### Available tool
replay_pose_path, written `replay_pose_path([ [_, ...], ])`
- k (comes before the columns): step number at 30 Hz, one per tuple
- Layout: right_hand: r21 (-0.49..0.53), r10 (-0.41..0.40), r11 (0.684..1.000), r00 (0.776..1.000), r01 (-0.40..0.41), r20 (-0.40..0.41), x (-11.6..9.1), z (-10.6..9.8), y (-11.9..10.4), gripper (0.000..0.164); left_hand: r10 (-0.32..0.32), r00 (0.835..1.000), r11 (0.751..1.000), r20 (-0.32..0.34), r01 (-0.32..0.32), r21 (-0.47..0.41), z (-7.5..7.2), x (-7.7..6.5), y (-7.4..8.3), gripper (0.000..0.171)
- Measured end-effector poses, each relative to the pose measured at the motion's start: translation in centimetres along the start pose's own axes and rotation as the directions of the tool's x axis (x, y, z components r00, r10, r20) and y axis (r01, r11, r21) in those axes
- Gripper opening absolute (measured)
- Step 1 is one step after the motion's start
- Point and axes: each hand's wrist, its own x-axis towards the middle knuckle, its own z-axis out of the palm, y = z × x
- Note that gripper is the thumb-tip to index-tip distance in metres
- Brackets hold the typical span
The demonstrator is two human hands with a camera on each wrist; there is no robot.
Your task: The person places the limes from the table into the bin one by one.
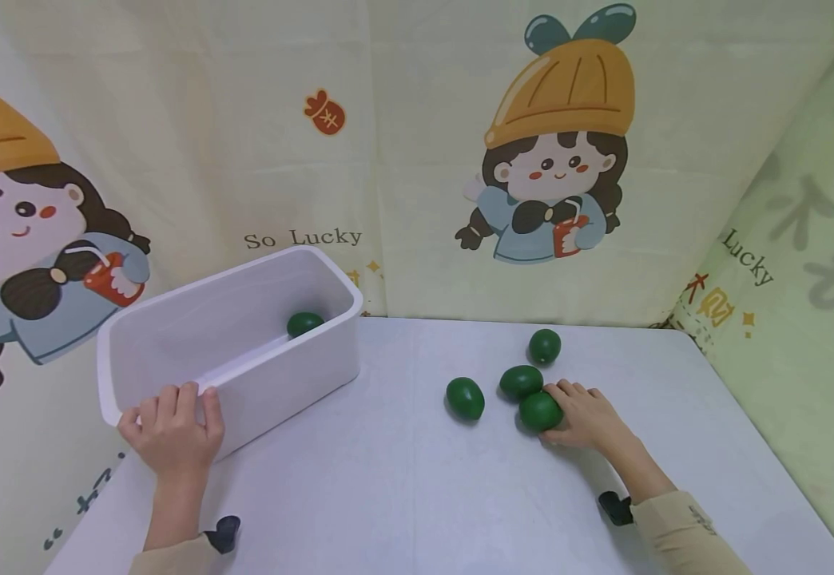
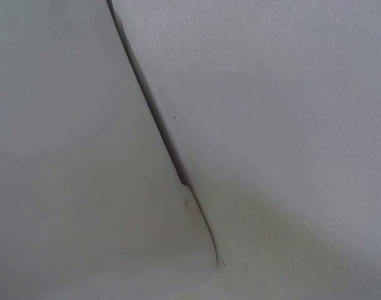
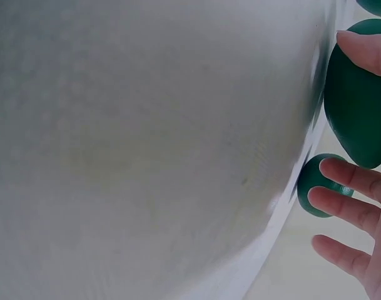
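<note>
My left hand (image 1: 178, 431) grips the near rim of a white rectangular bin (image 1: 287, 367) at its left end, fingers hooked over the edge. One dark green lime (image 1: 305, 323) lies inside the bin. On the right, my right hand (image 1: 585, 419) holds another lime (image 1: 541, 411) between thumb and fingers, at table level. In the right wrist view the thumb presses on this lime (image 3: 359, 100). A second lime (image 1: 521, 382) lies right against it, with another lime (image 1: 545, 346) behind. To the left sits one more lime (image 1: 465, 398). The left wrist view shows only plain pale surfaces.
The white table (image 1: 359, 495) ends at a patterned cloth backdrop (image 1: 417, 160) behind and at the right side. The bin stands at an angle at the table's back left. Black wrist straps (image 1: 224, 533) show at both sleeves.
</note>
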Motion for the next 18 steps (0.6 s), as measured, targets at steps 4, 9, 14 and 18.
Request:
replay_pose_path([
  [4,-0.006,-0.003,1.0,1.0,0.003,-0.009,-0.07,-0.13,-0.08,0.075,-0.004,1.0,1.0,-0.009,0.003,-0.001,0.04,0.03,0.04,0.045],
  [9,-0.01,-0.007,1.0,1.0,0.007,-0.026,-0.17,-0.26,-0.04,0.074,-0.003,1.0,1.0,-0.015,0.003,-0.006,0.06,0.06,0.11,0.044],
  [14,-0.008,-0.005,1.0,0.999,0.005,-0.053,-0.19,-0.44,0.07,0.073,-0.003,1.0,1.0,-0.021,0.003,-0.008,0.07,0.03,0.08,0.043],
  [18,-0.002,-0.01,1.0,0.998,0.01,-0.054,-0.16,-0.82,-0.03,0.073,-0.001,1.0,1.0,-0.016,0.001,-0.009,0.05,0.04,0.08,0.043],
])
